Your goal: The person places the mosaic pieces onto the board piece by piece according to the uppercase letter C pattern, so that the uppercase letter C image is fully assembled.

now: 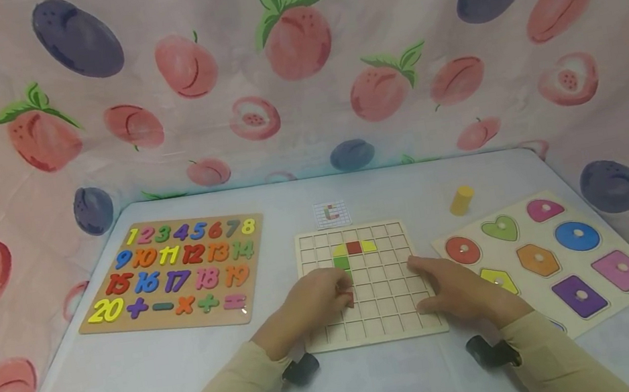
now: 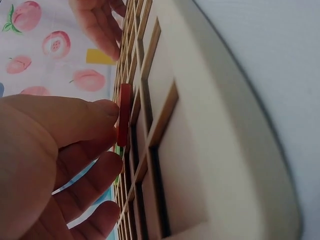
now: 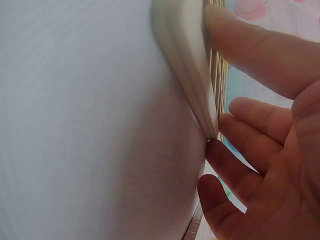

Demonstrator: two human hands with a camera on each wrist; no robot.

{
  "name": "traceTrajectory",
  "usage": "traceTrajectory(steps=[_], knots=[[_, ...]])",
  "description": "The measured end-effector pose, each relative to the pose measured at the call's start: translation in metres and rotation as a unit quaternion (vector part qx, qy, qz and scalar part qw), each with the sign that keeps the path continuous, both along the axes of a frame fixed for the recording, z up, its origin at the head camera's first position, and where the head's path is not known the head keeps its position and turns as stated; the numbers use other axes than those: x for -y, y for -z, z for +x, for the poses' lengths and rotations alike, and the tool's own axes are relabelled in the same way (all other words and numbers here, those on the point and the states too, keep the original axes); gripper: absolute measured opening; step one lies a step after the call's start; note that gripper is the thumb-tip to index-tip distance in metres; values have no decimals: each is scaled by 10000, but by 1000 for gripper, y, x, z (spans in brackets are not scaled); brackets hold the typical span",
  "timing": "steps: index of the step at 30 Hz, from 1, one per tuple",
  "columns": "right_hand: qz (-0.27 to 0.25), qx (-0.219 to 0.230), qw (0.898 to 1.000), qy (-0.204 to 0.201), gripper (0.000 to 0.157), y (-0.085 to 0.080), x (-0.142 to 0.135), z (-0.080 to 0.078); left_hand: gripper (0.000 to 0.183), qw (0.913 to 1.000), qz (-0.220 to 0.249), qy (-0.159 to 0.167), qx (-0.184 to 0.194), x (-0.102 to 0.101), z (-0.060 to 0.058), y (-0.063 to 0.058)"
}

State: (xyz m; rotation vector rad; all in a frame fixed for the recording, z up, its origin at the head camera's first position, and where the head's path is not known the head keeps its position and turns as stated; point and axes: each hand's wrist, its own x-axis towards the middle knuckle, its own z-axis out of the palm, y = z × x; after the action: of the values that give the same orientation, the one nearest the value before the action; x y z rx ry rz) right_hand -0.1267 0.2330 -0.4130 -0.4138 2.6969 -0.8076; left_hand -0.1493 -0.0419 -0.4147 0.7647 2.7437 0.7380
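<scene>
My left hand (image 1: 314,299) is over the left part of a square wooden grid board (image 1: 395,306). Its thumb and index finger pinch a small red square tile (image 2: 124,115), held on edge close over the grid cells. Near the board's top, a red tile (image 1: 354,247) sits between two yellow pieces with curved corners, and a green tile (image 1: 341,263) lies below the left yellow piece (image 1: 339,251). At the board's right edge rests my right hand (image 1: 459,286), its fingers spread and relaxed, with fingertips along the rim (image 3: 200,95).
Behind the board lies a small pattern card (image 1: 332,214) showing a C-like shape. A number puzzle (image 1: 251,259) is on the left and a shape puzzle board (image 1: 596,242) on the right, close by my right hand. A yellow cylinder (image 1: 461,200) stands at the back right.
</scene>
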Motion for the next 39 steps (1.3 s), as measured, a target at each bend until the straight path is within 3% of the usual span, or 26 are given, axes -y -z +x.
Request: traceTrajectory(steps=[15, 39], knots=[[-10, 3, 10000, 46, 77, 0, 1, 1, 24, 9992, -17, 3, 406, 3, 0, 0], [-2, -32, 10000, 40, 76, 0, 1, 1, 11, 9998, -48, 42, 174, -2, -3, 1]])
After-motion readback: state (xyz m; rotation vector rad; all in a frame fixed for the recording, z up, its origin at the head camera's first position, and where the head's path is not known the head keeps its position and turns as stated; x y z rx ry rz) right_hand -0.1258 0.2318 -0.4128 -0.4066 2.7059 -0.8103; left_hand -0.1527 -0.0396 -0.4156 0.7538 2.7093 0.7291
